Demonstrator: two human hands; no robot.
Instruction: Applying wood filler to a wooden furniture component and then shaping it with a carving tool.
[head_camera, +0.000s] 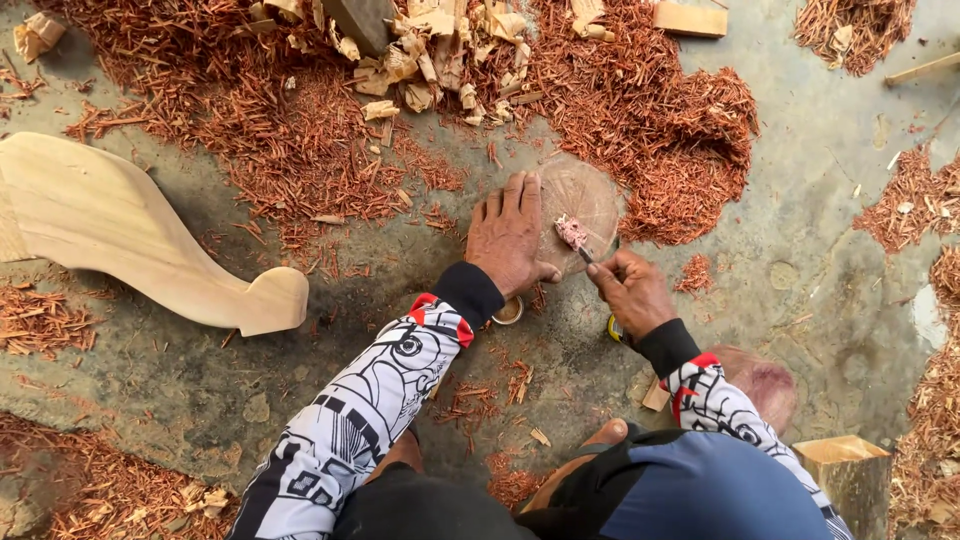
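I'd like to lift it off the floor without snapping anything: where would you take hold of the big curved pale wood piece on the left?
Probably the narrow waist of the curved wooden piece, just before its rounded end, coming from above. It lies flat on the concrete floor, both long edges exposed there, so fingers can wrap them. The wide left end runs out of view.

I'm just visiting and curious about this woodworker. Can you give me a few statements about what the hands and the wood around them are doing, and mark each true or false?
1. The left hand lies flat on a round wooden disc. True.
2. The right hand holds a saw. False: it holds a small brush whose tip is on the disc.
3. Red-brown shavings are heaped beyond the disc. True.
4. The curved pale wooden piece lies in the person's lap. False: it lies on the ground to the left.
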